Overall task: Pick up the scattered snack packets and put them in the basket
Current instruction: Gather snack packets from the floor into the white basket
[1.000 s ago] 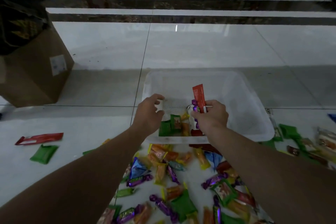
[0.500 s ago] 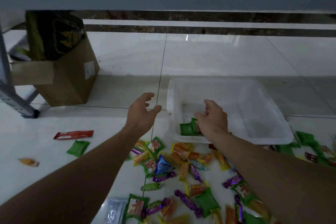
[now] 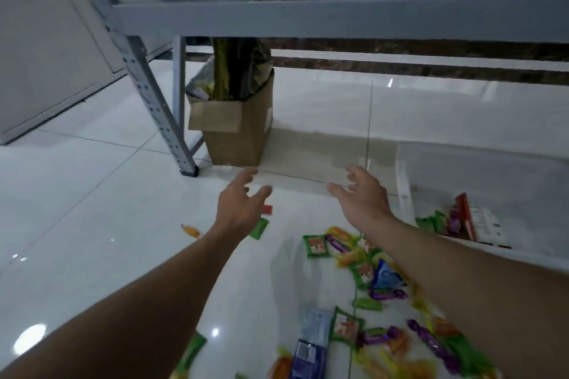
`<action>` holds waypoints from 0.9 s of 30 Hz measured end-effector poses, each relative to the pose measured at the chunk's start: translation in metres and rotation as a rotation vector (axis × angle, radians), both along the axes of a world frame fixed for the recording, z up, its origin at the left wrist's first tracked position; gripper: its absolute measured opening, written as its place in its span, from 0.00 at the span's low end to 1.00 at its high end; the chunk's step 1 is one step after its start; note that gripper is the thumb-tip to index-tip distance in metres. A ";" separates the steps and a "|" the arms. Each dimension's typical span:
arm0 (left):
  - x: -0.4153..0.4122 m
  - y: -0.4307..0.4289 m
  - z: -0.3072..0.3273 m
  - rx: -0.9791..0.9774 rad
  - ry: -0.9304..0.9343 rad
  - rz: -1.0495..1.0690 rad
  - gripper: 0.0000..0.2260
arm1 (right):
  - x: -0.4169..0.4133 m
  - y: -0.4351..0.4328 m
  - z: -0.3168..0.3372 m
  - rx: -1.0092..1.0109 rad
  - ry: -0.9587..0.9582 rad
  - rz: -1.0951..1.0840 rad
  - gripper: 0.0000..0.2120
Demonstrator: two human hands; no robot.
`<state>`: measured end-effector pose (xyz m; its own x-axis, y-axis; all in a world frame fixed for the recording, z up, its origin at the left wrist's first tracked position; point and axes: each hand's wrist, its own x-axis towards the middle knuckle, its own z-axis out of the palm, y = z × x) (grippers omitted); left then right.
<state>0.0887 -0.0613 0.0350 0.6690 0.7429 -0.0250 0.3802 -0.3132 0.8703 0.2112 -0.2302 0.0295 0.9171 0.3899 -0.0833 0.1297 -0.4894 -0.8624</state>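
The left hand [image 3: 238, 209] and the right hand [image 3: 361, 197] are held empty with fingers spread over the floor [image 3: 92, 224], snack packets [image 3: 315, 245] being strewn beneath the right forearm and the basket [image 3: 403, 191], holding a few, set just right of that hand.

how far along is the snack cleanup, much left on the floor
Early days. Done: a red packet and a few green packets lie in the basket. In hand: nothing; the left hand and right hand are both open above the floor. Left: the main pile by the right forearm, plus a lone green packet and an orange candy near the left hand.
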 end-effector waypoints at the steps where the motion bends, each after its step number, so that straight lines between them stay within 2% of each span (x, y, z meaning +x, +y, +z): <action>1: -0.010 0.009 -0.003 0.016 0.020 0.011 0.20 | -0.007 0.010 -0.001 -0.005 0.001 0.012 0.29; 8: -0.067 0.054 -0.033 -0.009 0.129 0.096 0.20 | -0.045 0.069 -0.019 -0.077 0.021 0.104 0.30; 19: -0.074 0.111 -0.084 -0.090 0.198 0.149 0.20 | -0.046 0.143 -0.070 -0.266 0.037 0.295 0.30; 27: -0.078 0.144 -0.113 0.016 0.331 0.104 0.21 | -0.028 0.184 -0.122 -0.594 0.016 0.586 0.47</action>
<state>0.0105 0.0825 -0.0781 0.5471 0.8088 -0.2156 0.6717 -0.2706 0.6896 0.1836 -0.0458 -0.0920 0.5767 0.6902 -0.4372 0.4947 -0.7208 -0.4855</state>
